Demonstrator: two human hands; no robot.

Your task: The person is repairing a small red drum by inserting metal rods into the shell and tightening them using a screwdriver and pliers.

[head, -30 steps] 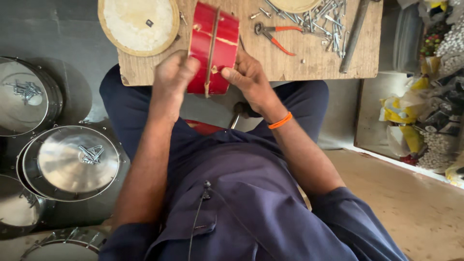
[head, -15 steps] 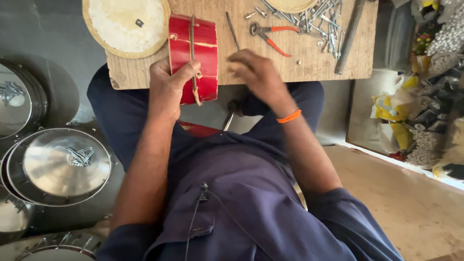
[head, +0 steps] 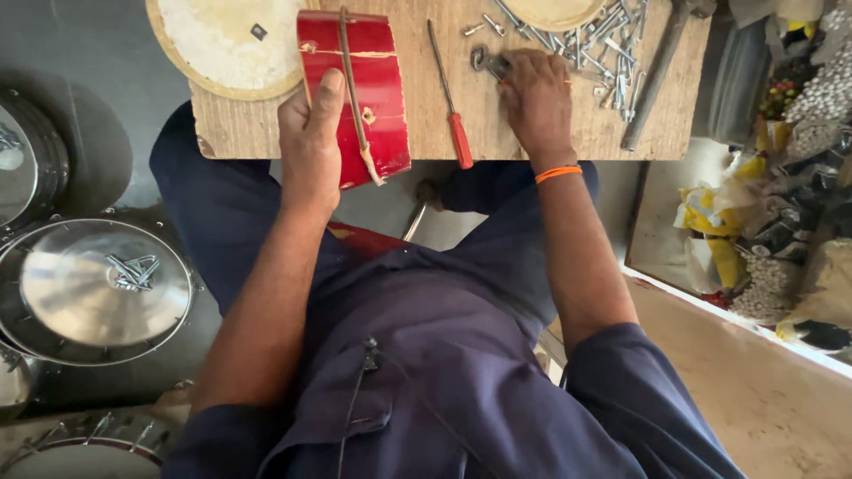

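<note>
**Red drum shell under the left hand, pliers under the right**

Held on the near edge of the wooden desk (head: pixel 240 133): a red drum shell (head: pixel 377 89), gripped by the left hand (head: pixel 309 146), thumb pressed up its red face and fingers wrapped round the left side, out of sight. Lying on its curved side, long axis running away from the body, lower end jutting past the desk edge over the lap. Crossed lengthwise by a thin metal rod (head: pixel 351 89), tilted slightly, far end at the top rim, near end at the lower right corner.

Well to the right, resting knuckles-up on the desk, the right hand (head: pixel 537 102), fingers curled over a pair of pliers (head: pixel 488 62); only the jaw end visible beyond the fingertips, handles hidden beneath the palm. Impossible to tell how firm the grip is. Orange band (head: pixel 557 173) around that wrist.

Between the two hands, flat on the desk: a red-handled screwdriver (head: pixel 454 115), handle toward the body, tip pointing away.

Cut off by the top edge: a round pale drumhead (head: pixel 222 44) left of the shell, and a scatter of bolts (head: pixel 603 44) beyond the right hand.
</note>
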